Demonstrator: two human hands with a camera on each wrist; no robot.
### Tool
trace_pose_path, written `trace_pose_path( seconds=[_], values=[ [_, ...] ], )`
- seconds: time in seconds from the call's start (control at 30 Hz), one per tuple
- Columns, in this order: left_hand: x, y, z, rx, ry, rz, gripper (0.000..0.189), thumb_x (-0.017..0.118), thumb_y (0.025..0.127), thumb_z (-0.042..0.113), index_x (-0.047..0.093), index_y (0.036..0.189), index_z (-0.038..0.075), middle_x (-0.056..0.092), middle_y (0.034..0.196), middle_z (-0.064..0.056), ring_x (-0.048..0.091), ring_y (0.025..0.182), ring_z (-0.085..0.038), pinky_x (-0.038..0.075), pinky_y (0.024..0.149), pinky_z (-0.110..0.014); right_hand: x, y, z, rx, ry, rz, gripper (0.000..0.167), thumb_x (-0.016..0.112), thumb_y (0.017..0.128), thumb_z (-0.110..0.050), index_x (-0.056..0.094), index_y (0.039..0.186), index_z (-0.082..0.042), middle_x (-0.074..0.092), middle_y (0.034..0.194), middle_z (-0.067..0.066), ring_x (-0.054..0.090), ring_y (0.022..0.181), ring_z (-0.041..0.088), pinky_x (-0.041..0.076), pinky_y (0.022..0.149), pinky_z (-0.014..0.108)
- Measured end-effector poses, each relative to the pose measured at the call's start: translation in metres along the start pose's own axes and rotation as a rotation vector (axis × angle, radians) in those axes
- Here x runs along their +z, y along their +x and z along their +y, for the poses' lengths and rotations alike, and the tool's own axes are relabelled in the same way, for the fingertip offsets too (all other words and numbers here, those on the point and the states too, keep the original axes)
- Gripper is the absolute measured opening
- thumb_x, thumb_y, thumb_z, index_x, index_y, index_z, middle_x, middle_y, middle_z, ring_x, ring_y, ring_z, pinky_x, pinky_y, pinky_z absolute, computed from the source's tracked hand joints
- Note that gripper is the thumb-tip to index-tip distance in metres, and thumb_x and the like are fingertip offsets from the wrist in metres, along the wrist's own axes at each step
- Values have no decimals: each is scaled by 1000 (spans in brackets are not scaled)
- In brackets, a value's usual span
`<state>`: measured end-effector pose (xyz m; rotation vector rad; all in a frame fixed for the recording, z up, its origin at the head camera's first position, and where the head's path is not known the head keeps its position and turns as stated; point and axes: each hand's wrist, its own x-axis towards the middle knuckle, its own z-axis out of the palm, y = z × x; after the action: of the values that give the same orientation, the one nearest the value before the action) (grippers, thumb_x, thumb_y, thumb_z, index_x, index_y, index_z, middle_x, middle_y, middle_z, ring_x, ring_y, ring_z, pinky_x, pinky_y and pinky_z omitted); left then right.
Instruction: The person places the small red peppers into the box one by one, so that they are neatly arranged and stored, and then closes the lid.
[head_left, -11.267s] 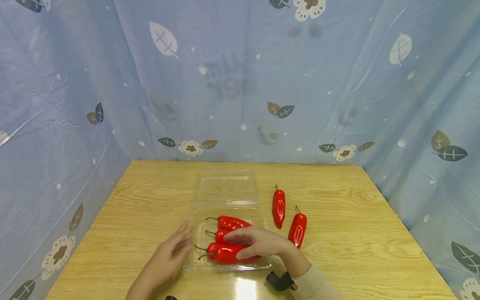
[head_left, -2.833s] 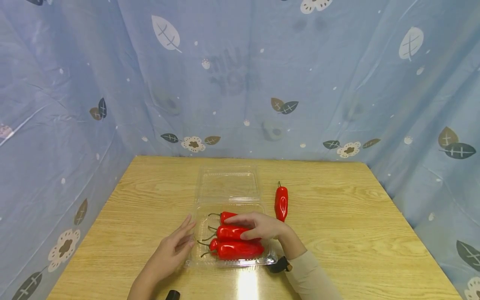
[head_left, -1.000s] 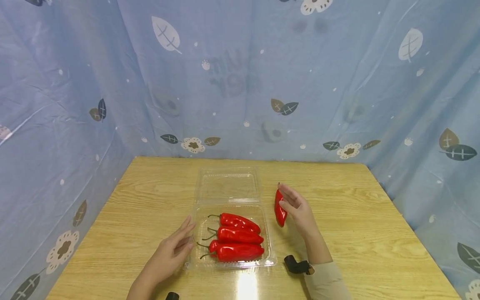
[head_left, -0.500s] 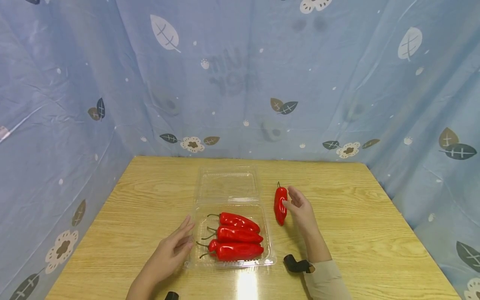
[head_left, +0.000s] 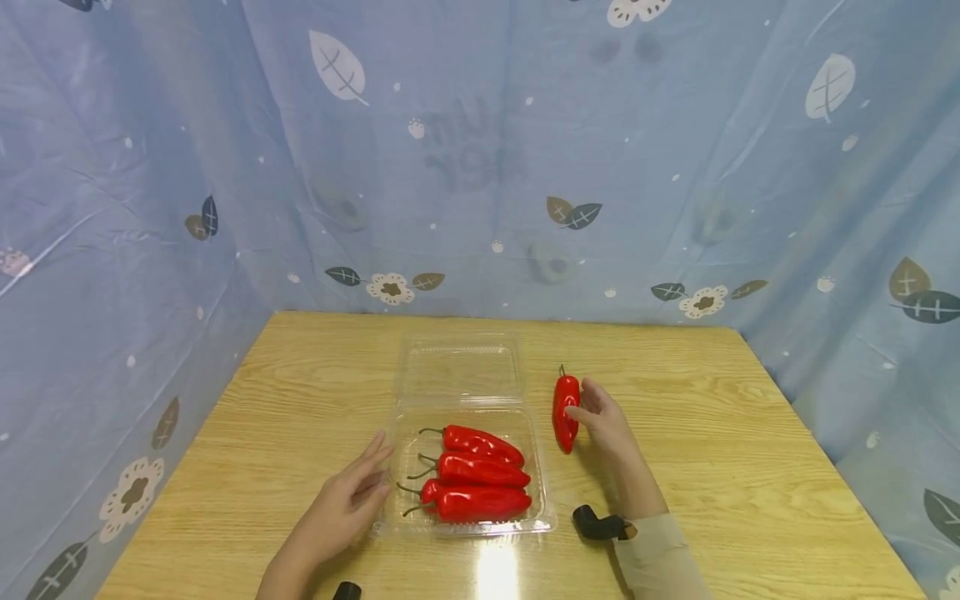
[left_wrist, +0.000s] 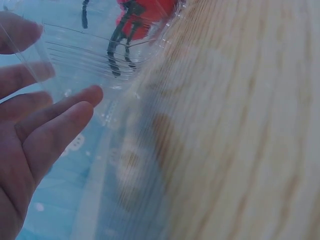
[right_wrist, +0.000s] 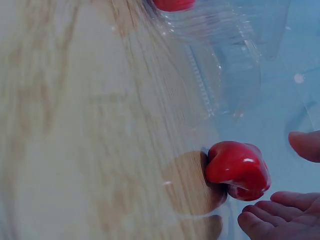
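Note:
Several long red peppers (head_left: pixel 480 504) with dark green stems lie side by side in the open clear plastic clamshell box (head_left: pixel 408 521). My left hand (head_left: pixel 337 508) is at the box's left wall, its fingers loosely extended. In the left wrist view, the left hand (left_wrist: pixel 45 135) shows slightly bent fingers against or close beside the clear plastic; contact is hard to tell. To the right of the box, one loose red pepper (head_left: pixel 564 417) lies on the table, stem away from me. My right hand (head_left: pixel 609 425) is beside it, thumb and fingers spread; the right wrist view shows a gap to the pepper (right_wrist: pixel 239 170).
The box's clear lid (head_left: pixel 461 371) lies folded back behind it. A wooden table (head_left: pixel 712 458) extends to both sides. A blue patterned curtain (head_left: pixel 487 167) hangs behind and at both sides. Black wrist-worn devices (head_left: pixel 598 523) are near my wrists.
Two peppers lay right of the box at first; one of them is now inside. My right hand has let go in the box and moved right to the loose pepper. The left hand stays put.

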<state>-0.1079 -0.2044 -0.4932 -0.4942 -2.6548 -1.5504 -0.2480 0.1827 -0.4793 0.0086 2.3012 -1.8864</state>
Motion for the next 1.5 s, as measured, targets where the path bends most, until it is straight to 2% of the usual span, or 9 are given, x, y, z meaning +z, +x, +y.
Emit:
trace_pose_path(
  seconds=[0.3, 0.57, 0.97, 1.17, 1.5],
  values=[
    [-2, 2, 3, -3, 15, 3, 50, 54, 98, 17, 39, 144, 5, 20, 157, -15, 58, 116, -35, 55, 91, -33, 6, 9, 2, 12, -40, -29, 78, 59, 89, -1, 10, 148, 8, 19, 153, 29, 21, 141, 42, 18, 119, 50],
    [-2, 1, 1, 2, 15, 0, 50, 54, 98, 17, 39, 144, 4, 19, 157, -16, 58, 116, -35, 55, 91, -34, 13, 12, 6, 2, -157, -2, 83, 62, 85, 1, 9, 148, 8, 24, 151, 30, 26, 139, 44, 24, 117, 53],
    [-1, 0, 2, 10, 3, -5, 50, 54, 97, 14, 38, 143, 2, 19, 156, -18, 58, 115, -38, 55, 90, -34, 12, 8, 14, 35, -47, 50, 79, 60, 86, 2, 14, 151, 1, 22, 154, 24, 22, 142, 38, 23, 118, 50],
    [0, -1, 1, 8, -3, -6, 50, 54, 97, 14, 38, 144, 3, 19, 157, -17, 58, 115, -37, 55, 91, -35, 13, 4, 13, 13, -11, 55, 77, 59, 85, 5, 18, 150, 1, 25, 152, 25, 25, 141, 38, 24, 117, 52],
    [0, 0, 1, 4, 2, -4, 50, 54, 97, 14, 38, 143, 3, 19, 156, -18, 58, 115, -38, 56, 89, -34, 14, 3, 15, -17, 50, 50, 74, 55, 85, 8, 21, 150, -2, 25, 154, 20, 28, 140, 35, 26, 117, 49]
  ],
)
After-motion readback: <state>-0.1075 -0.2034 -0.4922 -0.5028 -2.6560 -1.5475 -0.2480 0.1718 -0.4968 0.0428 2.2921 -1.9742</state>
